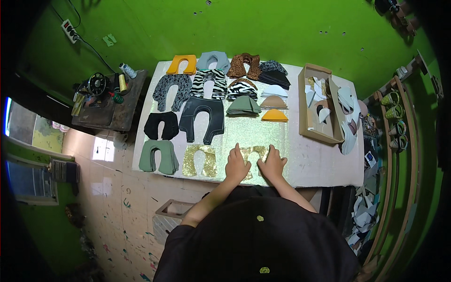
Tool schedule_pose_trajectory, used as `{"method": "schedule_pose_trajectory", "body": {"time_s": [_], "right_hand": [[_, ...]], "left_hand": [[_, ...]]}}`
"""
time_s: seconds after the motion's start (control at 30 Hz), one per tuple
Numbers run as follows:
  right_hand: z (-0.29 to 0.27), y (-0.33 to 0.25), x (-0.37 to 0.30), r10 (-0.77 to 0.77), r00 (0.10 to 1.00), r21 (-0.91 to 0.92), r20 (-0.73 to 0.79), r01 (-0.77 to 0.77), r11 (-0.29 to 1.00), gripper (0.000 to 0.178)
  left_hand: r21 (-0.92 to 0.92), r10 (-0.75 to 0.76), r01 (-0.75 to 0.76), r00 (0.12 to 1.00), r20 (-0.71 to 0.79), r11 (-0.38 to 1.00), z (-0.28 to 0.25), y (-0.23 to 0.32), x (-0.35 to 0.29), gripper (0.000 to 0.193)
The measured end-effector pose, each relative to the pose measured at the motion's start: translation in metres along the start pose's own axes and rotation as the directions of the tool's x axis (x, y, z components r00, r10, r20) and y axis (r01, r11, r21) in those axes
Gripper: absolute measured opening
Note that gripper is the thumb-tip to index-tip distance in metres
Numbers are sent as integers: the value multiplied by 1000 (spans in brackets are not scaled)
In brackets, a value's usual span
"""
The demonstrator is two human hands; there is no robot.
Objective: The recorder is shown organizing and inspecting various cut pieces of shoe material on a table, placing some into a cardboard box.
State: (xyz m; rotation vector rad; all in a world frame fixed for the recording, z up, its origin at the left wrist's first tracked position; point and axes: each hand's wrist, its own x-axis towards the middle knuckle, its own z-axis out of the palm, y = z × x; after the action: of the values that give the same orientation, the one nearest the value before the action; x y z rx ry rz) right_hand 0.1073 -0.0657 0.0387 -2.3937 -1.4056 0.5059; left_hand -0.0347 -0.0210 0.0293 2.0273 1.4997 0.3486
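A glittery gold U-shaped cut piece (254,149) lies near the front edge of the table, its arch showing between my two hands. My left hand (237,165) rests against its left side, the index finger stretched forward and the thumb apart. On the other side my right hand (273,164) touches the right leg, with its fingers spread and pointing forward. Both hands cover parts of the piece. Left of them lies another gold U-shaped piece (190,162). Beyond that, a stack of green U-shaped pieces (151,155) sits at the front left corner.
Several stacks of U-shaped and half-round pieces, including a dark stitched one (189,117) and orange half-rounds (275,115), cover the table (291,160). A cardboard box (305,101) with scraps stands at right beside white pieces (348,127). Far left is a sewing machine (97,84).
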Motion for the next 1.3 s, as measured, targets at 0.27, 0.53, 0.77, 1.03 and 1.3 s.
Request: {"method": "schedule_pose_trajectory", "body": {"time_s": [0.27,0.53,0.77,1.03,1.3], "right_hand": [[-10,0,8,56,993,-41,100,-52,998,60],[4,6,8,4,995,9,104,-5,1000,31],[-18,-8,7,-230,961,460,156,135,877,25],[-53,-50,12,-448,882,519,149,316,794,26],[-50,-110,23,-533,814,790,232,162,591,21]], "left_hand": [[101,15,-5,995,-98,995,2,-6,6,64],[124,27,-17,997,-76,992,5,-7,11,48],[-54,26,-42,966,-256,998,16,-14,11,48],[-707,-147,48,986,-79,705,-12,-40,6,44],[-933,29,359,932,360,22,-78,-84,-40,53]]}}
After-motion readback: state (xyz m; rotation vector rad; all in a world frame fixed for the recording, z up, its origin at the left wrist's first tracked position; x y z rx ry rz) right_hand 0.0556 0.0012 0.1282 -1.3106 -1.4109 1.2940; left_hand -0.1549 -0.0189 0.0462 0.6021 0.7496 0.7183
